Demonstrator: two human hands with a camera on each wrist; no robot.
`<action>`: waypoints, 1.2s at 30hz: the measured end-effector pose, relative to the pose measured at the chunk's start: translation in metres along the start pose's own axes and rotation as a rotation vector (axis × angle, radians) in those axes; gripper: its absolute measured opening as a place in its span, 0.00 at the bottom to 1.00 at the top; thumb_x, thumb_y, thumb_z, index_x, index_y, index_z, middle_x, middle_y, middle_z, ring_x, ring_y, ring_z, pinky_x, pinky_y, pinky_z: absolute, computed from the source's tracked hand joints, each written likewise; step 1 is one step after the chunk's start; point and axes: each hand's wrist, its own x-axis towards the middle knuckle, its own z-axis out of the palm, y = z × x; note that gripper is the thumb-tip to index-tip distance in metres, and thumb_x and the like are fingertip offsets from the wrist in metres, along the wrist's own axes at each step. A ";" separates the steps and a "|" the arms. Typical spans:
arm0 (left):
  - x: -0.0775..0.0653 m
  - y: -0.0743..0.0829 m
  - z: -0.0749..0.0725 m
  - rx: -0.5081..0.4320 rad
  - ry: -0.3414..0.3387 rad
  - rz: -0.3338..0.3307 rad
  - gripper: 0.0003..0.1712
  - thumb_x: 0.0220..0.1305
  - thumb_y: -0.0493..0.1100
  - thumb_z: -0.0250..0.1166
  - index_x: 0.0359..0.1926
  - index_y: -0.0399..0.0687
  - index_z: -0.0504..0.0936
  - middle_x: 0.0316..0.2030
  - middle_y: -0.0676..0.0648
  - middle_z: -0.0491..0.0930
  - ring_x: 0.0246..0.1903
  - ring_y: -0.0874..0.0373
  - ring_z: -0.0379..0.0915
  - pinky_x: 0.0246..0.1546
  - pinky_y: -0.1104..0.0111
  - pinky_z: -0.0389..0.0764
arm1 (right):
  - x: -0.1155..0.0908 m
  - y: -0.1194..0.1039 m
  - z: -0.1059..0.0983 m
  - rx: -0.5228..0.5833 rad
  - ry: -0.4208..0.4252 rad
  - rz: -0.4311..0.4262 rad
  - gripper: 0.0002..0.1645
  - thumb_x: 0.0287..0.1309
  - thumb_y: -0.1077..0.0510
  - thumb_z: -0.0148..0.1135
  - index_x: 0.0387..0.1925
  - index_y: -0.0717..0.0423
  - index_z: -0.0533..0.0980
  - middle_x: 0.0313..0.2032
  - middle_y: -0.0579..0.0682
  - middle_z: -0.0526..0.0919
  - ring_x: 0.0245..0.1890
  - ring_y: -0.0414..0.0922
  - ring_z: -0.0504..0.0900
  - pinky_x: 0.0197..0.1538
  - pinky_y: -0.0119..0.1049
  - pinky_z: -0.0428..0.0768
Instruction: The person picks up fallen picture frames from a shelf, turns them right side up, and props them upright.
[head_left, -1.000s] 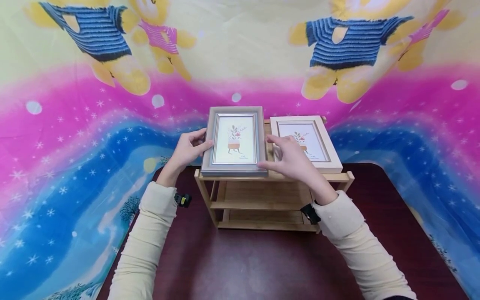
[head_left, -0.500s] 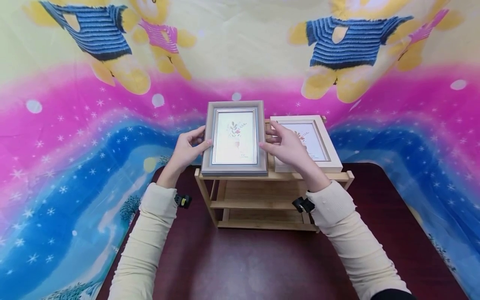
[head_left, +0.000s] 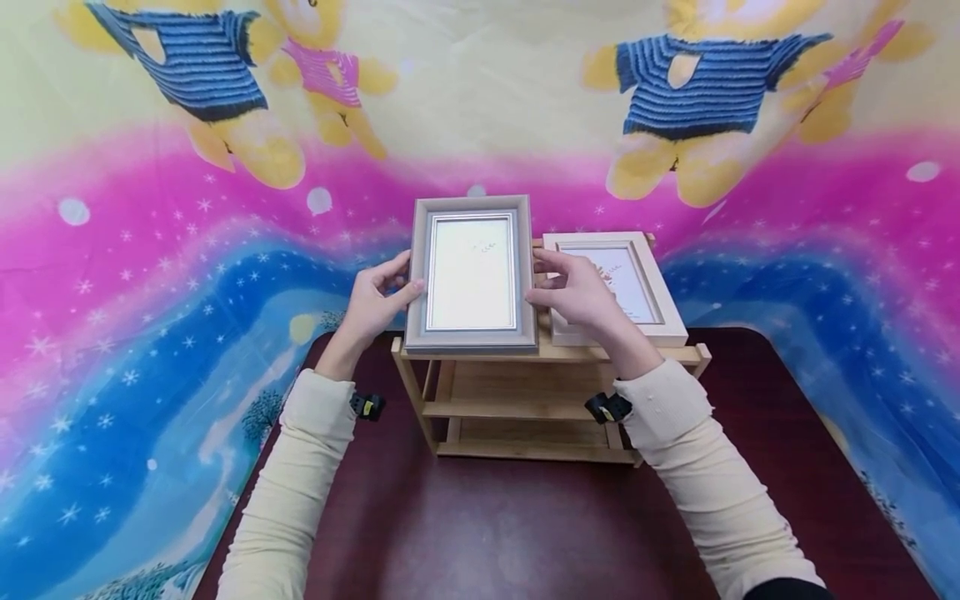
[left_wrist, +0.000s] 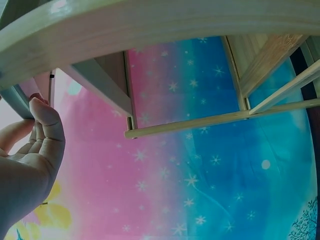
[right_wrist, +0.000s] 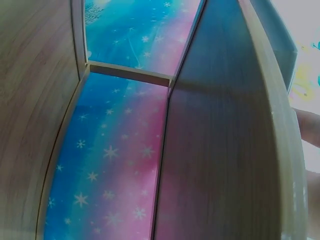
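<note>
A grey picture frame point(head_left: 473, 339) stands tilted back on the top of a small wooden shelf point(head_left: 517, 409), its lower edge at the front rail. Glare washes out most of its picture. My left hand point(head_left: 372, 300) grips the left edge, thumb on the front and fingers behind. On the opposite edge my right hand point(head_left: 579, 292) holds the frame with thumb in front, the other fingers partly hidden. In the left wrist view, thumb and fingers of the left hand point(left_wrist: 37, 152) pinch a frame corner. Only bits of the right hand point(right_wrist: 309, 127) show at the right wrist view's edge.
Close by on the right, a cream picture frame point(head_left: 670, 315) with a plant print lies on the shelf top, partly covered by my right hand. Lower slatted tiers sit beneath. The shelf stands on a dark red table point(head_left: 495, 533), before a bear-printed cloth backdrop point(head_left: 810, 275).
The grey frame's upper edge has risen while its lower edge stayed at the rail. My right hand has shifted from its lower right corner up along the right edge. The left hand keeps its grip.
</note>
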 end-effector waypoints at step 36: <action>0.002 0.017 -0.007 -0.143 -0.153 0.202 0.48 0.47 0.19 0.58 0.69 0.41 0.52 0.58 0.39 0.61 0.47 0.45 0.67 0.36 0.67 0.78 | -0.005 -0.005 -0.004 0.144 0.162 -0.227 0.38 0.46 0.76 0.60 0.61 0.61 0.63 0.54 0.58 0.71 0.40 0.47 0.76 0.42 0.30 0.78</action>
